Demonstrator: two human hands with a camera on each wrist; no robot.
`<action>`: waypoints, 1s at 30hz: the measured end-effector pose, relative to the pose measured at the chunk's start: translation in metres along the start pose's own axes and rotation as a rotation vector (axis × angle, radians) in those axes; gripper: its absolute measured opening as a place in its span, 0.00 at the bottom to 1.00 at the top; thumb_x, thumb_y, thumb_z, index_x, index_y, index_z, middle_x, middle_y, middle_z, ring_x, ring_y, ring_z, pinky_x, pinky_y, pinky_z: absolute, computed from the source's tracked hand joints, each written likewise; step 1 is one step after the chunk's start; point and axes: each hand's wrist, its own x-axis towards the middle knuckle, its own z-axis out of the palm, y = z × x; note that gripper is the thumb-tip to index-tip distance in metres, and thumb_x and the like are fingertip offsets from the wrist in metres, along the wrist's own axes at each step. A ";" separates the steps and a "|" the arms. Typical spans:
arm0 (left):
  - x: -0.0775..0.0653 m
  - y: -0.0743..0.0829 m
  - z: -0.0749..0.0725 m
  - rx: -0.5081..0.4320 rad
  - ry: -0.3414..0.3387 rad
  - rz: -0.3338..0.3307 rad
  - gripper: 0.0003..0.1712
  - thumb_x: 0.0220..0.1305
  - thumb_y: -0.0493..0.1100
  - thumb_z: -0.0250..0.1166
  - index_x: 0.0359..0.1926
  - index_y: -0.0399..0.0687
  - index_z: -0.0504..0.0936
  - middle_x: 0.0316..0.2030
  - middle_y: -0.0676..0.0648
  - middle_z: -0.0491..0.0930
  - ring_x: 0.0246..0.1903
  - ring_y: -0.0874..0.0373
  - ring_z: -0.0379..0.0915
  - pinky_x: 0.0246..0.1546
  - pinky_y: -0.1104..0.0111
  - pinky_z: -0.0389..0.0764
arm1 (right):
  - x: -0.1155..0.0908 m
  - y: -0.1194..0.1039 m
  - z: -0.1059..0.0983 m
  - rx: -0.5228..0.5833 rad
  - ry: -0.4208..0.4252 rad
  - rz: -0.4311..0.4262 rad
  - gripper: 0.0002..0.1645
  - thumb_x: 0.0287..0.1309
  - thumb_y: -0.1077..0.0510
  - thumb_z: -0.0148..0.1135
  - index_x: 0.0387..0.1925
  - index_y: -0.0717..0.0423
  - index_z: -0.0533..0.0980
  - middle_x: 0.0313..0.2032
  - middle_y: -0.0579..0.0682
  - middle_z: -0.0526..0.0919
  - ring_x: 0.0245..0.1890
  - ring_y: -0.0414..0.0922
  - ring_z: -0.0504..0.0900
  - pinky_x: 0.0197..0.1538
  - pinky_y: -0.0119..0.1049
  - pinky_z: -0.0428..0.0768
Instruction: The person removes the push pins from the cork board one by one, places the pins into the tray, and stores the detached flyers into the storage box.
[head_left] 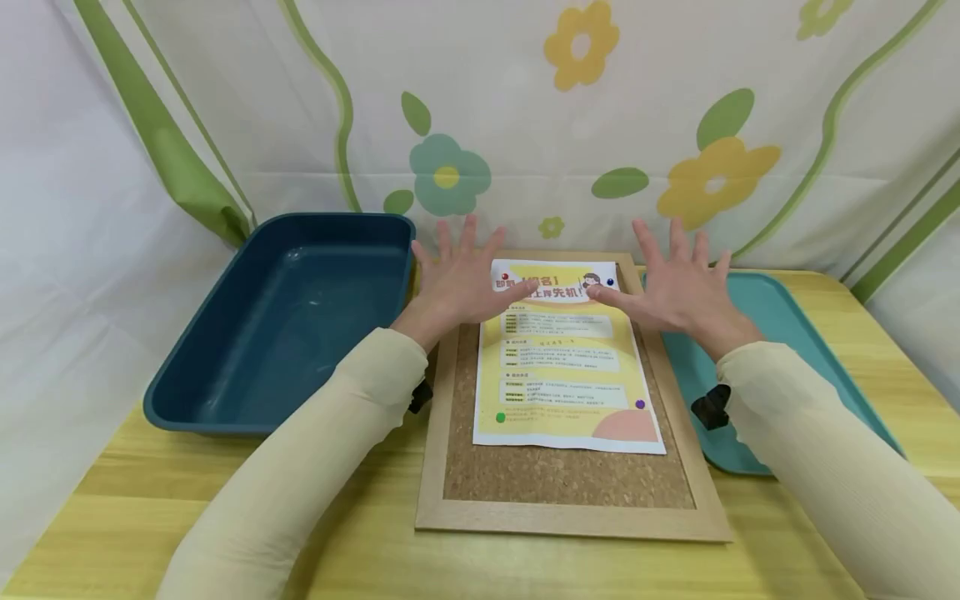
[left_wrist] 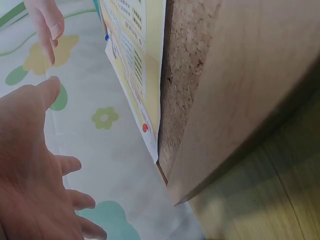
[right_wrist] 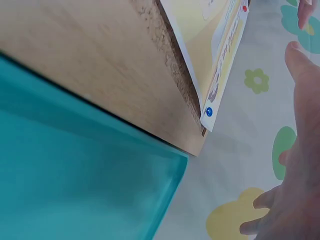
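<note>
A yellow printed poster [head_left: 567, 392] lies on a wood-framed cork board [head_left: 562, 479], with a coloured push pin near each corner: red [right_wrist: 245, 8], blue [right_wrist: 209, 112], green [head_left: 500, 417] and purple [head_left: 640, 404]. Over the board's upper left, my left hand [head_left: 467, 283] is held with fingers spread, holding nothing. My right hand [head_left: 678, 287] hovers likewise over the upper right, its thumb toward the left thumb. Both wrist views show the hands raised apart from the poster. The thumbs cover part of the poster's heading in the head view.
A deep dark blue tub [head_left: 277, 333] stands on the wooden table [head_left: 112, 492] to the left. The flat teal tray [head_left: 757, 304] lies right of the board, partly under my right forearm. A flowered curtain [head_left: 517, 100] hangs behind the table.
</note>
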 end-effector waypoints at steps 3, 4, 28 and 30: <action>-0.001 -0.002 0.000 -0.006 -0.010 -0.003 0.59 0.65 0.85 0.51 0.87 0.70 0.44 0.88 0.45 0.30 0.85 0.32 0.19 0.76 0.25 0.31 | 0.000 0.003 0.001 0.003 0.001 -0.002 0.76 0.52 0.05 0.46 0.87 0.36 0.30 0.83 0.70 0.24 0.78 0.84 0.31 0.69 0.88 0.32; -0.001 -0.002 0.000 -0.008 -0.015 -0.004 0.58 0.65 0.85 0.51 0.87 0.71 0.43 0.88 0.45 0.30 0.85 0.32 0.19 0.77 0.25 0.30 | -0.001 0.003 0.001 0.004 0.003 -0.003 0.76 0.52 0.06 0.46 0.87 0.36 0.30 0.84 0.70 0.25 0.78 0.84 0.31 0.69 0.88 0.32; -0.022 -0.006 -0.012 0.154 -0.247 0.116 0.47 0.79 0.70 0.49 0.88 0.66 0.42 0.87 0.42 0.33 0.86 0.37 0.24 0.83 0.35 0.42 | 0.016 -0.019 0.008 0.173 -0.020 -0.060 0.69 0.63 0.14 0.50 0.88 0.43 0.36 0.85 0.68 0.41 0.83 0.72 0.43 0.78 0.78 0.45; -0.023 -0.005 -0.010 0.154 -0.264 0.118 0.47 0.79 0.70 0.49 0.87 0.66 0.42 0.87 0.42 0.31 0.86 0.37 0.22 0.83 0.35 0.39 | 0.018 -0.025 0.008 0.212 -0.026 -0.059 0.68 0.64 0.15 0.51 0.88 0.44 0.36 0.85 0.66 0.43 0.84 0.69 0.43 0.79 0.75 0.47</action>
